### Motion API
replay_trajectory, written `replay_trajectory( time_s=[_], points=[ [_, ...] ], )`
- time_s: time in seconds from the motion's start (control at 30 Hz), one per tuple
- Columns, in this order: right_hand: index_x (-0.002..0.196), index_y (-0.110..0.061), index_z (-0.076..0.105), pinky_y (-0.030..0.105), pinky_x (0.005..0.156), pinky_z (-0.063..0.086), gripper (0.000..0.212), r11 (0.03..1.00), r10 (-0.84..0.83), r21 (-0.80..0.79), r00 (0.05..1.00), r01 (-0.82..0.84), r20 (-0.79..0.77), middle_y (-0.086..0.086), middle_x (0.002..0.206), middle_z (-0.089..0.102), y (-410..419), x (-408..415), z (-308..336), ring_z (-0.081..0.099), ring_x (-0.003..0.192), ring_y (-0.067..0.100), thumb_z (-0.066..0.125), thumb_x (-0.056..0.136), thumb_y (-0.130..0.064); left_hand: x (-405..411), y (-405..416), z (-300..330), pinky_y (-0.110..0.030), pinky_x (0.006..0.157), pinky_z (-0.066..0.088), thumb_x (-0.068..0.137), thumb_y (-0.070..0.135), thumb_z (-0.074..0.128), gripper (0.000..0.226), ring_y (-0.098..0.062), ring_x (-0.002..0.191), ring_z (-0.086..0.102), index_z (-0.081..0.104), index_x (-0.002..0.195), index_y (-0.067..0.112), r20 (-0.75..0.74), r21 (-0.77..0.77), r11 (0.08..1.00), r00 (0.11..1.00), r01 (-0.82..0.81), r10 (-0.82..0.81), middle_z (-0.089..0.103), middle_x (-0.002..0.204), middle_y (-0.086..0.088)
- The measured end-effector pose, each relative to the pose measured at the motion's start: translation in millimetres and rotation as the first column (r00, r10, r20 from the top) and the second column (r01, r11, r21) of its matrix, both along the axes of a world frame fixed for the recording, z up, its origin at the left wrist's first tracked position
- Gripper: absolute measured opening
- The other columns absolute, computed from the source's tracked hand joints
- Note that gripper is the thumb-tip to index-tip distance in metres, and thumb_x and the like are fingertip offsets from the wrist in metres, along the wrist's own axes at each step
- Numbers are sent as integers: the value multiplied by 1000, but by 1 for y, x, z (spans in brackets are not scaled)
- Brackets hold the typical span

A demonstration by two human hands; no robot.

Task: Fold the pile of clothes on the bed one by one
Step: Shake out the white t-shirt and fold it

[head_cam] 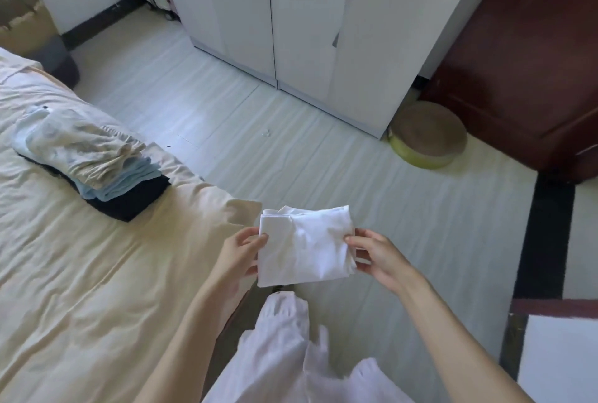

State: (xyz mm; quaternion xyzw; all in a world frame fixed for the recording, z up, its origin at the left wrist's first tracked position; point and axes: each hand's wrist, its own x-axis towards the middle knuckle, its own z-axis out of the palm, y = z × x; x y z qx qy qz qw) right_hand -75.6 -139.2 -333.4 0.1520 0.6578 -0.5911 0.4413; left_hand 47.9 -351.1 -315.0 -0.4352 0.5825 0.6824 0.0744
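A folded white garment hangs in the air just off the bed's corner, over the floor. My left hand pinches its left edge and my right hand pinches its right edge. On the bed, up and to the left, lies a stack of folded clothes: a pale printed piece on top, light blue ones under it, a black one at the bottom.
A white wardrobe stands ahead across the pale floor. A round green-rimmed cushion sits by a dark red door. A basket stands beyond the bed's far end. My white-clad legs are below.
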Motion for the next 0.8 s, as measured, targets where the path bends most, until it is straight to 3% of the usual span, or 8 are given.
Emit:
replay_trajectory(
  time_s=[0.07, 0.23, 0.37, 0.5, 0.67, 0.8],
  points=[
    [99, -12, 62, 24, 56, 46, 13, 1000, 21, -5, 1000, -21, 7, 0, 78, 68, -9, -33, -6, 61, 69, 16, 61, 86, -10, -29, -10, -6, -39, 76, 54, 93, 18, 57, 16, -25, 90, 67, 64, 107, 15, 19, 35, 999, 1000, -15, 14, 68, 100, -7],
    [96, -13, 60, 25, 59, 46, 8, 994, 107, -15, 993, -108, -42, 2, 81, 66, -56, -133, -20, 60, 68, 15, 60, 88, -11, -112, -48, -27, -36, 66, 54, 92, 16, 57, 11, -24, 79, 68, 68, 96, 17, 46, 89, 987, 990, -138, 134, 71, 88, -8],
    [93, -14, 59, 24, 56, 46, 5, 981, 194, 5, 975, -195, -105, 1, 81, 65, -91, -215, -18, 60, 65, 12, 60, 90, -11, -187, -67, -31, -39, 73, 54, 92, 15, 56, 14, -28, 85, 66, 67, 101, 15, 51, 61, 968, 970, -242, 239, 68, 97, -13],
    [100, -11, 60, 25, 61, 48, 10, 962, 272, 29, 951, -270, -149, 4, 89, 66, -122, -292, -3, 61, 73, 14, 60, 90, -13, -248, -81, -15, -33, 65, 53, 92, 13, 53, 17, -25, 83, 65, 64, 105, 14, 29, 70, 951, 954, -301, 300, 67, 99, -12],
    [106, -7, 61, 27, 66, 48, 24, 896, 439, -3, 888, -444, -132, 6, 93, 68, -192, -371, 8, 62, 79, 17, 65, 87, -19, -297, -121, -4, -33, 63, 51, 93, 13, 52, 18, -26, 81, 64, 62, 108, 13, 18, 64, 901, 903, -429, 428, 65, 97, -12],
    [99, -11, 60, 24, 56, 48, 20, 816, 568, -23, 809, -577, -150, -4, 78, 70, -275, -419, 10, 65, 66, 9, 69, 85, -21, -324, -170, 1, -30, 60, 51, 93, 15, 53, 15, -22, 78, 65, 63, 104, 15, -10, 48, 832, 833, -553, 554, 67, 95, -9]
  ],
)
